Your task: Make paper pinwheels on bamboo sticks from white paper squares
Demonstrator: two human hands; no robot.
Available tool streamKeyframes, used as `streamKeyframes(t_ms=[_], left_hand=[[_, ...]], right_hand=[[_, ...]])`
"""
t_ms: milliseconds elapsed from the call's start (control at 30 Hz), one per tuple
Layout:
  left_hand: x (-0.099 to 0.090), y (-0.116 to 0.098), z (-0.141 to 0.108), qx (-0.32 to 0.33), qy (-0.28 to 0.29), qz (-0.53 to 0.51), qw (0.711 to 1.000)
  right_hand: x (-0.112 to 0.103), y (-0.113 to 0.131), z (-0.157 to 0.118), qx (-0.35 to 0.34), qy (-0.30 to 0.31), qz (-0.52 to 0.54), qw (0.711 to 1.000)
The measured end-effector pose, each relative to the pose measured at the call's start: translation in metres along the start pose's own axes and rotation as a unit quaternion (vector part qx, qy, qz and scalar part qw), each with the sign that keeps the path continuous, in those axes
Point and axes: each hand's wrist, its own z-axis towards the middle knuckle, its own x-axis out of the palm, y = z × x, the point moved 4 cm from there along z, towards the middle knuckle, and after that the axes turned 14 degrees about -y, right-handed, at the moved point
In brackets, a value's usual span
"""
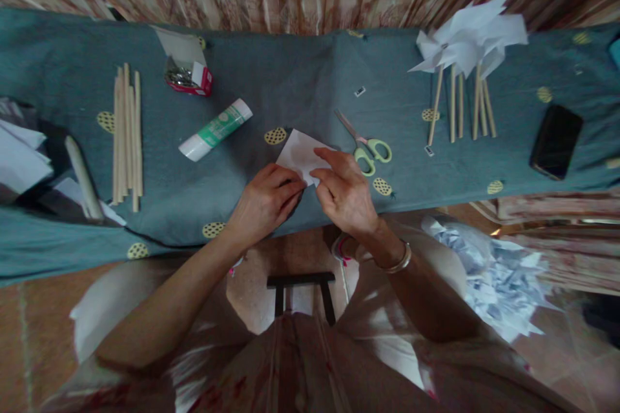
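A small white sheet of paper (301, 150) lies at a slant near the table's front edge, between my two hands. My left hand (267, 201) pinches its near left corner between thumb and fingers. Over the paper's right side is my right hand (346, 192), index finger stretched out and thumb apart, with the other fingers curled under. Part of the paper is hidden beneath that hand. Scissors with green handles (371, 153) rest just beyond my right hand. A white glue stick with a green label (216, 130) lies to the left of the paper.
Wooden sticks (127, 135) and an open red box of metal pins (188, 75) are at the left. Several paper pinwheels (467, 39) on sticks lie at the right, near a black phone (556, 142). A bag of folded paper (498, 271) stands below the table.
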Motion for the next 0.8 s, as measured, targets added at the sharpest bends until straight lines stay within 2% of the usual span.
streamKeyframes(t_ms=[100, 167, 400, 633, 800], left_hand=[[0.0009, 0.0012, -0.0012, 0.0, -0.002, -0.006, 1.0], [0.0016, 0.0022, -0.002, -0.004, -0.001, -0.007, 1.0], [0.001, 0.0016, -0.0011, -0.004, -0.002, -0.01, 1.0], [0.0007, 0.0006, -0.0024, -0.004, -0.011, -0.025, 1.0], [0.0005, 0.0014, -0.0043, -0.023, -0.021, -0.028, 0.999]], right_hand=[[-0.0085, -0.0082, 0.0045, 0.005, -0.053, -0.014, 0.998], [-0.0111, -0.0106, 0.0062, 0.011, -0.064, -0.015, 0.998], [-0.0047, -0.005, 0.0044, 0.028, -0.025, 0.009, 0.999], [-0.0056, -0.0092, 0.0066, 0.063, -0.014, 0.013, 0.998], [-0.0057, -0.0062, 0.0078, 0.059, -0.018, 0.017, 0.998]])
